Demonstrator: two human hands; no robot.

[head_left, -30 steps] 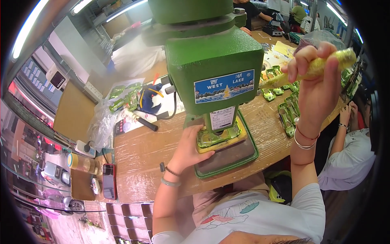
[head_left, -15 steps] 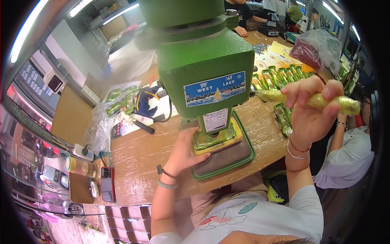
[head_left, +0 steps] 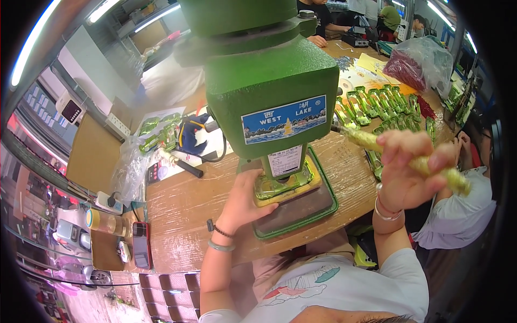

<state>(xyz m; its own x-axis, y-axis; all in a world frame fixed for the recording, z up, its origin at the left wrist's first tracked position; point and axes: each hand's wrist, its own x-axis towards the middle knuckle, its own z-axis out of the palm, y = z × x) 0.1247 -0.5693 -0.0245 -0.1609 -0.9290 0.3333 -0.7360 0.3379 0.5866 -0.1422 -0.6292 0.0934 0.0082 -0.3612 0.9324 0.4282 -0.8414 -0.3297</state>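
Observation:
A green drill press [head_left: 272, 75] stands over the bench in front of me. My right hand [head_left: 408, 169], to the right of the press, has its fingers curled round the feed lever [head_left: 362, 139], which is wrapped in yellowish film and slopes down toward its outer end. Beneath the press head, my left hand [head_left: 243, 198] grips the left edge of a yellow block [head_left: 293, 195], thumb along its front. In that block lies a shiny green frame-shaped part [head_left: 265, 189]. Both rest on the press base [head_left: 309, 215], which has a green rim. The press column hides the middle of the part.
Rows of similar green parts [head_left: 377, 105] lie right of the press, more [head_left: 161, 137] to its left. A black-handled tool [head_left: 188, 168], a phone [head_left: 141, 245] and a jar [head_left: 107, 220] are on the left. A bag of dark red material [head_left: 409, 67] sits far right; a co-worker [head_left: 458, 215] sits close by.
My right hand has come down with the lever, whose outer end now hangs lower. The left hand and the yellow block stay in place.

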